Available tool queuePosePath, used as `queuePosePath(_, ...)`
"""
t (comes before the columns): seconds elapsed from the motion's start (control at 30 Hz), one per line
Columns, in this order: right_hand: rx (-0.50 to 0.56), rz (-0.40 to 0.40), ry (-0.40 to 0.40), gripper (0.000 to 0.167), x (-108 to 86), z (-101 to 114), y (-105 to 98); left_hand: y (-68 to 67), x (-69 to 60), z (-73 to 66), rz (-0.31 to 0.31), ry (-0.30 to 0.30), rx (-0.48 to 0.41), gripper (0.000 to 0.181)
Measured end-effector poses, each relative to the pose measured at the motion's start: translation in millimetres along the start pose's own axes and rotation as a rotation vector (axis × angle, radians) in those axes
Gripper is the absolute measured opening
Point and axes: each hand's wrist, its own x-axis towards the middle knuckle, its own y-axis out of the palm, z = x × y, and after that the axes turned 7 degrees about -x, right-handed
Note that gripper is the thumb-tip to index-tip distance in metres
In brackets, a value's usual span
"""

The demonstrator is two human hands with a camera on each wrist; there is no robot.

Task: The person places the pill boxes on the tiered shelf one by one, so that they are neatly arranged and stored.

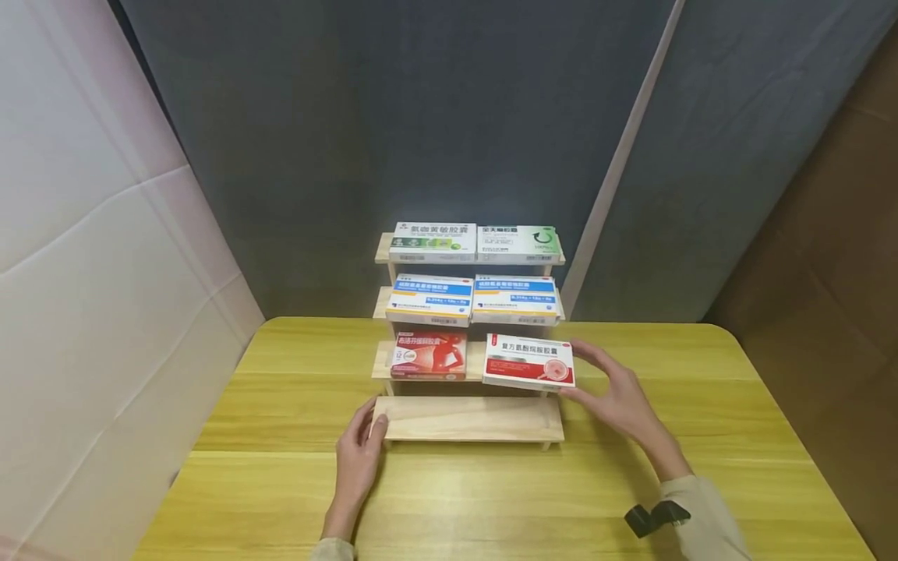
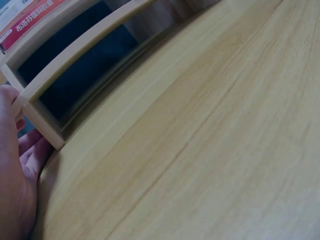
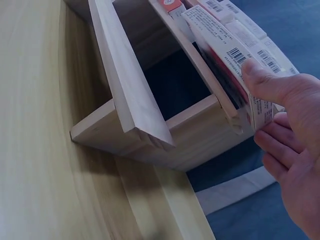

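A stepped wooden rack stands on the table. My left hand grips the left end of its lowest shelf, thumb on top; the left wrist view shows that hand at the rack's corner. My right hand pinches the right end of a red and white medicine box at the second-lowest shelf, tilted slightly. In the right wrist view the thumb presses the box's barcoded edge, fingers behind. Left of it on that shelf leans a red medicine box, with a gap between them.
Two blue and white boxes fill the shelf above. On the top shelf sit a white and green box and a pale green box. Behind the yellow wood-grain table hangs a dark grey curtain.
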Motion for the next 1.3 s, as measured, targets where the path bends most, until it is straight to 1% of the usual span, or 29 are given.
queuePosePath(0.2,0.039,0.020,0.000,0.079,7.1,0,6,0.8,-1.3,-0.6,0.004,-0.007,-0.014,0.042)
queuePosePath(0.53,0.058,0.076,0.055,0.080,14.1,3,8,0.8,-2.2,-0.8,0.014,-0.010,-0.015,0.042)
queuePosePath(0.67,0.097,0.081,0.063,0.081,15.2,3,10,-0.2,-1.9,-1.6,0.021,-0.009,-0.012,0.042)
queuePosePath(0.83,0.126,0.085,0.066,0.085,14.2,2,14,0.3,-3.3,-2.1,0.026,-0.010,-0.011,0.042)
queuePosePath(1.0,0.127,0.085,0.073,0.088,14.9,2,16,2.5,-1.9,-2.4,0.025,-0.012,-0.009,0.042)
queuePosePath(1.13,0.099,0.068,0.069,0.091,13.2,2,14,5.6,1.1,-1.8,0.036,-0.010,-0.009,0.042)
queuePosePath(1.2,0.069,0.070,0.074,0.091,11.3,4,13,4.3,0.8,-2.1,0.041,-0.032,-0.008,0.043)
queuePosePath(1.27,0.035,0.074,0.085,0.092,8.4,6,13,1.3,0.4,-4.1,0.060,-0.071,-0.008,0.046)
queuePosePath(1.3,0.012,0.077,0.087,0.091,6.6,7,12,-1.0,0.1,-6.6,0.068,-0.095,0.008,0.047)
